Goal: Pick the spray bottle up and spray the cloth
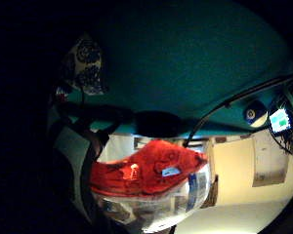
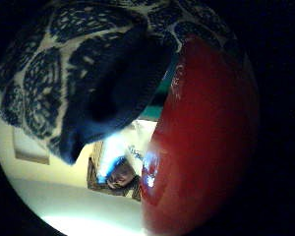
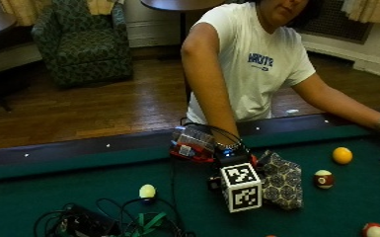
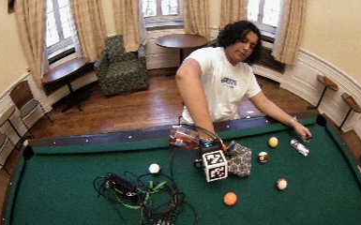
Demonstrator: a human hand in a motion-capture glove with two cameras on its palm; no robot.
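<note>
Red-capped spray bottle (image 1: 151,185) lying tilted in gloved right hand (image 3: 232,157), fingers wrapped round it, beside patterned cloth (image 3: 282,181).

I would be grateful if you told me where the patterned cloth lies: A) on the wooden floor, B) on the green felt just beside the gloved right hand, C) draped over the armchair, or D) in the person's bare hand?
B: the outside view shows the patterned cloth lying on the green felt of the pool table, right beside the gloved right hand.
</note>
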